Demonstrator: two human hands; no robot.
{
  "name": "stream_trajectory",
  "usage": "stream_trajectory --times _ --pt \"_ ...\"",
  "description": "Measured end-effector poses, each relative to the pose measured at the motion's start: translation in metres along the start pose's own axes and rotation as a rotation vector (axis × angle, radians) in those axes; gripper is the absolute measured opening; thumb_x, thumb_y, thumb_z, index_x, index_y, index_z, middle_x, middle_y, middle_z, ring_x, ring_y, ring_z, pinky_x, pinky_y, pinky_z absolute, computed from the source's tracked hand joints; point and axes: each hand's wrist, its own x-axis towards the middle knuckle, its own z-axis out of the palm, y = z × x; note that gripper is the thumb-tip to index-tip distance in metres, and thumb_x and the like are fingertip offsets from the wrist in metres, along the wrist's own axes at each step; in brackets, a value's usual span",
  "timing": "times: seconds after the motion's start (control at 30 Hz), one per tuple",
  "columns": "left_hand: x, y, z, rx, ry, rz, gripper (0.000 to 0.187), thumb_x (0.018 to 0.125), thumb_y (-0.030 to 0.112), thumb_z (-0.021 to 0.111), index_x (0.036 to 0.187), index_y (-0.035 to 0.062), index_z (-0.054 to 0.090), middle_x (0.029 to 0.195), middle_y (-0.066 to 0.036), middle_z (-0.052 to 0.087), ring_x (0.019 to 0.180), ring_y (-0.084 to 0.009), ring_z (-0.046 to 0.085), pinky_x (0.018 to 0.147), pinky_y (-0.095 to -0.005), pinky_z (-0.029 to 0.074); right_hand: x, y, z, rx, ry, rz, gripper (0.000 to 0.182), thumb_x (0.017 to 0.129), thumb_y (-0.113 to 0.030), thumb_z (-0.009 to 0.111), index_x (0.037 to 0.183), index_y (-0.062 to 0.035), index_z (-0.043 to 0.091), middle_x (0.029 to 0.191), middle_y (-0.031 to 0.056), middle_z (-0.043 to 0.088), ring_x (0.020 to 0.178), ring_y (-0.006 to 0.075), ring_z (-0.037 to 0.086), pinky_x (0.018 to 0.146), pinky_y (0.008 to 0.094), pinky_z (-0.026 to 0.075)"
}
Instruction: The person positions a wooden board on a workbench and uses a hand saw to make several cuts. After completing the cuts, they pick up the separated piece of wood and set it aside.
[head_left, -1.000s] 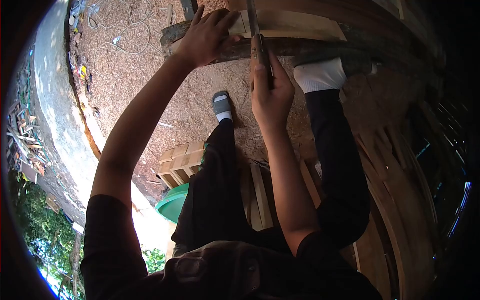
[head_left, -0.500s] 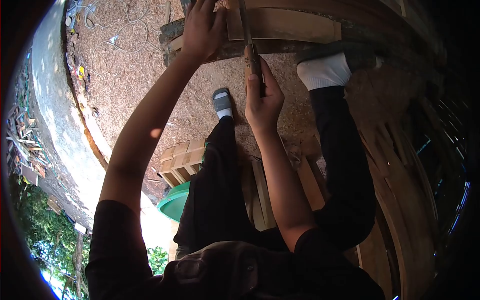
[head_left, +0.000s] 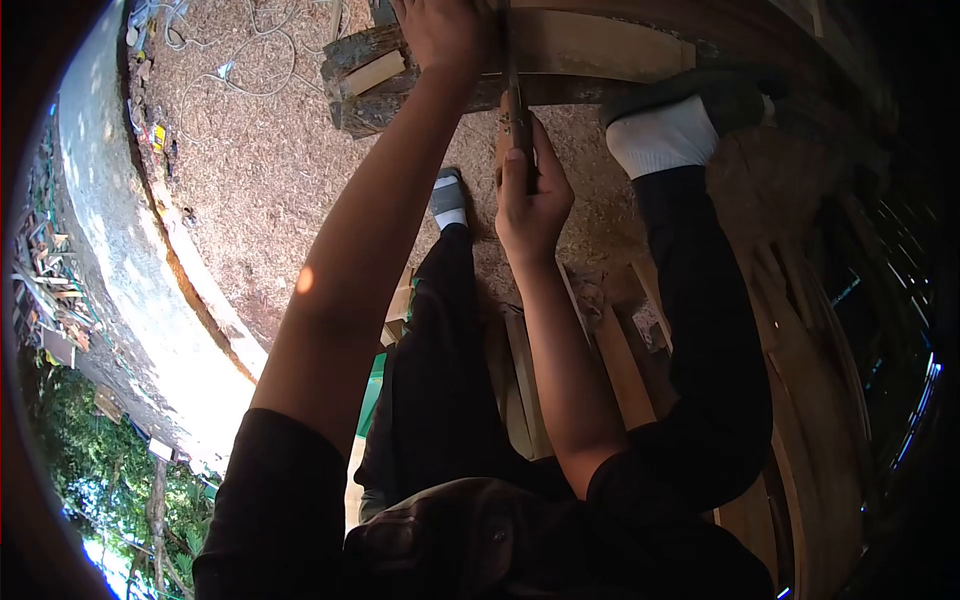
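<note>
At the top edge, my left hand [head_left: 445,38] lies over the left end of a wooden board [head_left: 600,45], just left of the blade. Its fingers are mostly cut off by the frame, so their grip is hidden. My right hand [head_left: 532,205] is closed around the wooden handle of a handsaw [head_left: 515,125], thumb along the handle. The blade is seen nearly edge-on, pointing away from me across the board. Under the board are dark, rough timbers [head_left: 365,110]. A short light wood piece [head_left: 373,74] sits on their left end. My shod foot [head_left: 735,105] rests at the board's right side.
Wood shavings cover the ground [head_left: 260,180], with a pale cord [head_left: 290,75] at upper left. A green basin [head_left: 371,395] shows partly beside my leg. Long planks [head_left: 810,400] lie at right. A concrete ledge [head_left: 130,290] curves along the left.
My left hand has moved right, onto the board's left end beside the blade, uncovering the short wood piece. My right hand and the saw have shifted only slightly. The stacked blocks are now mostly hidden.
</note>
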Motion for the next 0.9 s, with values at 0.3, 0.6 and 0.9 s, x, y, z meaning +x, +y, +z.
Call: stream_trajectory --times 0.3,0.6,0.9 --pt "-0.006 -0.018 0.015 0.286 -0.120 -0.132 0.033 0.107 0.028 0.053 0.124 0.0037 0.067 0.131 -0.024 0.067 0.137 -0.0405 0.055 0.123 -0.0623 0.028 -0.012 0.020 -0.007 -0.164 0.019 -0.042 0.050 0.106 -0.010 0.062 0.153 0.0053 0.054 0.118 0.0129 0.078 0.094 0.0115 0.071 0.084 0.0275 0.056" --pt "0.003 -0.010 0.019 0.095 -0.209 -0.462 0.063 0.111 0.047 0.029 0.121 -0.0001 0.069 0.132 -0.024 0.069 0.133 -0.0358 0.060 0.130 -0.0578 0.013 -0.007 -0.005 -0.002 0.054 -0.022 0.288 0.056 0.107 -0.016 0.063 0.160 -0.0053 0.049 0.087 0.0016 0.068 0.068 0.0067 0.063 0.066 0.0262 0.055" --pt "-0.002 -0.002 0.019 0.151 -0.109 -0.303 0.054 0.112 0.037 0.033 0.096 0.0012 0.069 0.099 -0.020 0.073 0.098 -0.0382 0.069 0.121 -0.0567 0.030 0.012 -0.016 0.006 -0.268 0.092 0.244 0.047 0.106 -0.024 0.065 0.150 -0.0077 0.061 0.088 0.0114 0.074 0.074 0.0134 0.070 0.069 0.0317 0.055"
